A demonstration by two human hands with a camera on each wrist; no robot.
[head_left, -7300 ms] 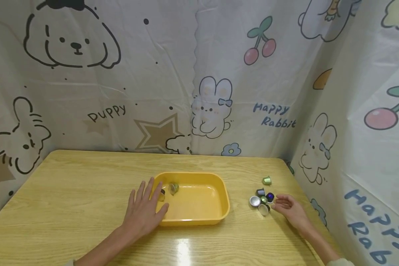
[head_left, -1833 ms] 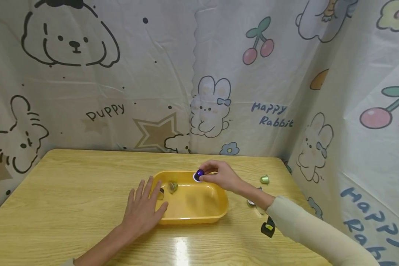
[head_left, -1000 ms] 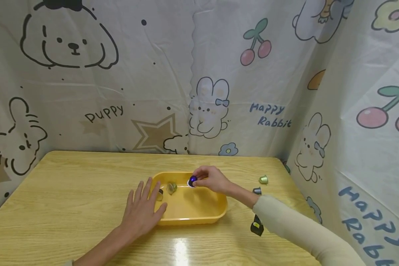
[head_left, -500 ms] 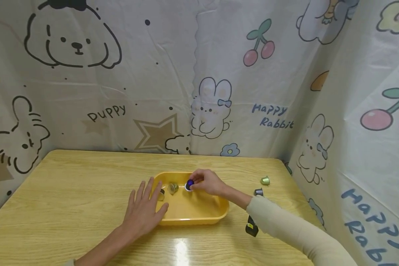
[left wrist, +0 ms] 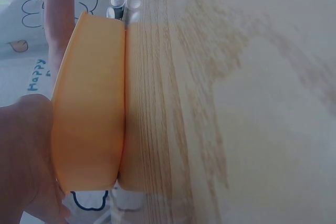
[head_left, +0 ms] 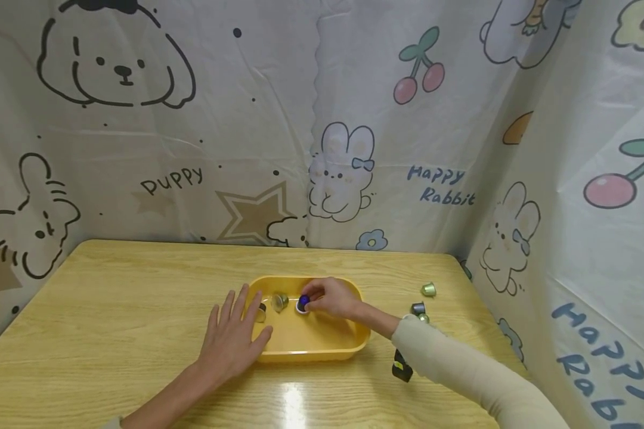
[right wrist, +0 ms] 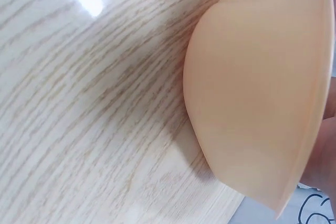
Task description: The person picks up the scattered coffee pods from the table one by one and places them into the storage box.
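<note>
My right hand [head_left: 334, 297] reaches over the right part of the yellow plastic tray [head_left: 322, 341] and pinches a dark blue coffee capsule [head_left: 303, 302], its pale rim facing down and left. The capsule is low inside the tray, right of a gold-green coffee capsule [head_left: 280, 302]. Another capsule [head_left: 260, 313] with a dark side lies at the tray's left end, partly behind my left fingers. My left hand [head_left: 229, 333] rests with spread, straight fingers over the tray's left rim. In the left wrist view that hand [left wrist: 26, 150] is against the tray's outer wall [left wrist: 89, 108].
On the wooden table [head_left: 139, 298] right of the tray stand a light green capsule [head_left: 428, 289], a dark grey capsule [head_left: 418, 308] and others partly hidden by my right sleeve [head_left: 461, 369]. A printed curtain [head_left: 247, 119] hangs behind and to the right.
My right hand has picked the dark blue capsule from the group at right and carried it left over the rim. In the last second it moved lower into the tray. My left hand stays put.
</note>
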